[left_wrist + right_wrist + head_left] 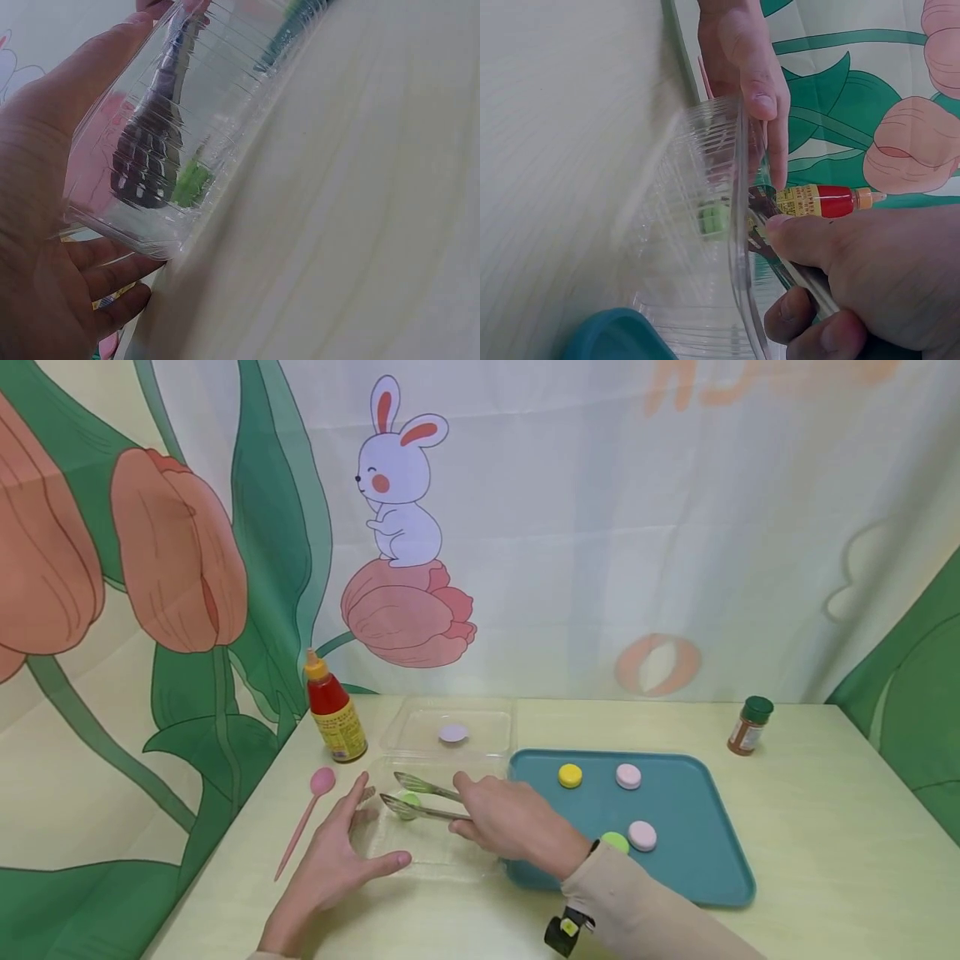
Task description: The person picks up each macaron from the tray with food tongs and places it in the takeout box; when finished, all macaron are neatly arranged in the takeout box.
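Observation:
A clear plastic box [442,865] lies with its hinged lid laid back behind it. Inside sits a green macaron [408,799], seen between the two metal arms of a pair of tongs [431,812]. My right hand [513,818] grips the tongs from the right, their tips spread apart over the box. At the box's left side is my left hand [337,856], fingers spread along that side and thumb reaching toward the front. In the left wrist view the tong head [150,154] and green macaron [193,184] show through the clear wall.
Right of the box, a teal tray [690,810] holds yellow [570,776], pink [628,776] and green [615,841] macarons. A sauce bottle [339,727] and pink spoon [306,814] are at the left; a green-capped jar [748,727] is far right. The lid [491,727] bears a pale round spot.

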Demonstrator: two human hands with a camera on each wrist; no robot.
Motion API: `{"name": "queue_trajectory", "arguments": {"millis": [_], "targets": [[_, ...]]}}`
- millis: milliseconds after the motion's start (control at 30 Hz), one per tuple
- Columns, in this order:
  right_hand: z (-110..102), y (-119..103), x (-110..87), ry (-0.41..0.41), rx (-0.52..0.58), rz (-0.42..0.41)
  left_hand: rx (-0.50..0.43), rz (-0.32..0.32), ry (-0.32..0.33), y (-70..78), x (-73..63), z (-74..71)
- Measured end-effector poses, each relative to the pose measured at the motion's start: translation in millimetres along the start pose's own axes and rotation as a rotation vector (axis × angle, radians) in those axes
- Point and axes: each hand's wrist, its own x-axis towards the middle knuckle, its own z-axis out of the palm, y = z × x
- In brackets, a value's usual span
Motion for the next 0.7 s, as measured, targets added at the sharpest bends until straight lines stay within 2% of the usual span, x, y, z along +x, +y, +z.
{"name": "queue_trajectory", "arguments": {"millis": [167, 400, 700], "targets": [[-5.2, 2.7, -5.8, 0.029, 0.035, -0.001, 0.006, -0.016, -0.009, 0.7, 0.5, -0.7], [-14.3, 15.6, -22.6, 0.155, 0.119, -0.003, 0.023, -0.021, -0.007, 1.7, 0.7, 0.2], [-39.8, 37.7, -51.3, 0.311, 0.275, 0.079, 0.027, -0.02, -0.009, 3.4, 0.6, -0.2]]}}
